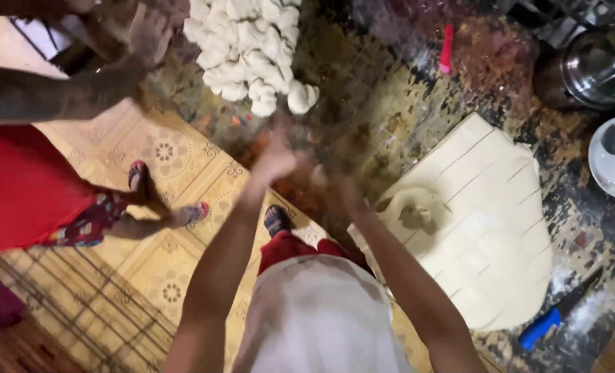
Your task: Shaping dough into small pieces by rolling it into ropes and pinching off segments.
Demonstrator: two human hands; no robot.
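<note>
A white plate (608, 173) sat at the table's right edge with a dark spoon (614, 141) lying in it and a small red dab near its rim; behind it stood a metal pot (594, 65), its contents not visible; the person's left hand (276, 155) and right hand (335, 186) were raised close together over the dark, flour-dusted table (390, 103), both blurred, so I could not tell whether the fingers were apart or together or whether they held anything; just right of the right hand lay a rolled sheet of dough (487, 228), scored into strips and reaching almost to the near edge, with a folded piece (411, 207) on its left corner; a pile of dough pieces (248, 48) lay at the far side; a blue-handled knife (556, 311) rested beside the sheet's near right corner; bare table showed between pile and sheet; another person's hand (148, 31) hovered left of the pile, over the tiled floor (162, 152).
</note>
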